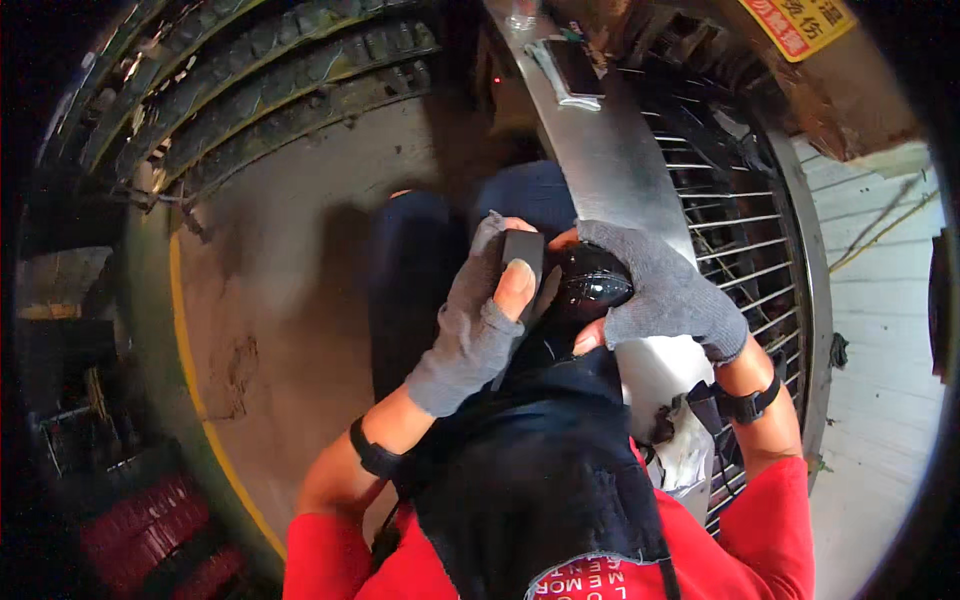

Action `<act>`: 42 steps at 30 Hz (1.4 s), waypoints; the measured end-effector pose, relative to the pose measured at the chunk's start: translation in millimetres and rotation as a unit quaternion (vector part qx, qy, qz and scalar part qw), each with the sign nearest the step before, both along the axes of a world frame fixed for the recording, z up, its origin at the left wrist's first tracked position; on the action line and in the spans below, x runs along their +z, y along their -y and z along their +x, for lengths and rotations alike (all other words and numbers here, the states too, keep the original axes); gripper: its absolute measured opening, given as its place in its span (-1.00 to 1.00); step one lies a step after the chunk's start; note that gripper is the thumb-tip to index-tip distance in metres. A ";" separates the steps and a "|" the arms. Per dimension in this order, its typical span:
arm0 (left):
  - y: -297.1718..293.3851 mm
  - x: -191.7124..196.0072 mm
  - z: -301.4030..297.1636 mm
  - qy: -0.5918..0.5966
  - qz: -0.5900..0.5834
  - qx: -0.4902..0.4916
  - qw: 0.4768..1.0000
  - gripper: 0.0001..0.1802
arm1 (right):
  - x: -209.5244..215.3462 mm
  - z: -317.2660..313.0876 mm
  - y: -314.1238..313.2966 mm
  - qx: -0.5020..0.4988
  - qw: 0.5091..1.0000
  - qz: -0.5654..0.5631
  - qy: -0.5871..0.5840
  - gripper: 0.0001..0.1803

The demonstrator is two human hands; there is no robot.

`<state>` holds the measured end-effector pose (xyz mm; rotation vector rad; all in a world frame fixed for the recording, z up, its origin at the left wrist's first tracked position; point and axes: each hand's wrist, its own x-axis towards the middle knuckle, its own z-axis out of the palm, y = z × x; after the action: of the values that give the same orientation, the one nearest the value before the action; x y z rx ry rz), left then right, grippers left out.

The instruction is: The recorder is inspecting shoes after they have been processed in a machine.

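Note:
My left hand (478, 315), in a grey glove with bare fingertips, is closed round a dark grey flat-sided block (522, 258), thumb pressed on its near face. A thin greyish edge (548, 292) shows just right of the block; whether it belongs to it I cannot tell. My right hand (655, 290), gloved the same way, grips a glossy black rounded piece (590, 280) with a seam line across it, fingers on its far side and thumb on its near side. Both things are held close together over my lap and black apron (530, 460). The black piece's lower part blends into the dark clothing.
A metal ledge (610, 150) runs along my right, bearing a phone-like dark slab (572, 68) on a pale cloth. Beyond it lies a rack of metal bars (735, 220). White crumpled material (685, 445) sits by my right forearm. Loaded shelves (300, 90) stand at far left.

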<state>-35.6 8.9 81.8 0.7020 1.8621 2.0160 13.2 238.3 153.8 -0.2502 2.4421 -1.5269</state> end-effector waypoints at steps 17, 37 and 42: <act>24.0 23.2 37.4 -0.070 -0.070 0.038 0.994 0.05 | 42.1 23.0 41.8 0.017 0.967 0.191 -0.170 -0.13; 24.3 40.6 49.4 0.183 0.062 -0.059 0.979 -0.61 | 19.7 83.8 46.6 0.133 0.961 0.216 -0.108 0.08; 20.9 25.2 44.2 0.208 0.126 -0.072 0.967 -0.67 | 26.4 66.8 45.2 0.154 0.951 0.204 -0.175 -0.02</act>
<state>8.6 -12.0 106.9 0.4152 1.2986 2.1262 80.0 193.1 180.2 -0.8325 2.7447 -0.8831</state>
